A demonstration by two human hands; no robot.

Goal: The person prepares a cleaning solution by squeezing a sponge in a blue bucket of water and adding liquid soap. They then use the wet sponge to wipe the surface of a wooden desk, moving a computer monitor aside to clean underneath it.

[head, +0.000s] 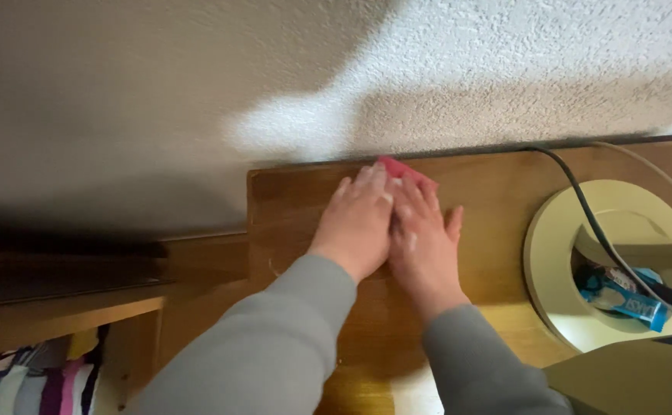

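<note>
Folded striped cloths (36,380) lay low at left. On the wooden bench (290,207), the left hand (359,219) and right hand (420,238) pressed flat, fingers spread, on a pink cloth (401,169) by the wall, mid-wipe; a round lamp base (555,253) stood right.

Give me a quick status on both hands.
Left hand and right hand flat on pink cloth. Cloth on wooden desktop. Black cable off right.

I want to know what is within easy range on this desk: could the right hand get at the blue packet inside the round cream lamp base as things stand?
Probably yes. The right hand lies flat on the wooden desk, partly on a pink cloth, and bare wood separates it from the lamp base. A black cable crosses over the blue packet, so fingers might brush it.
</note>
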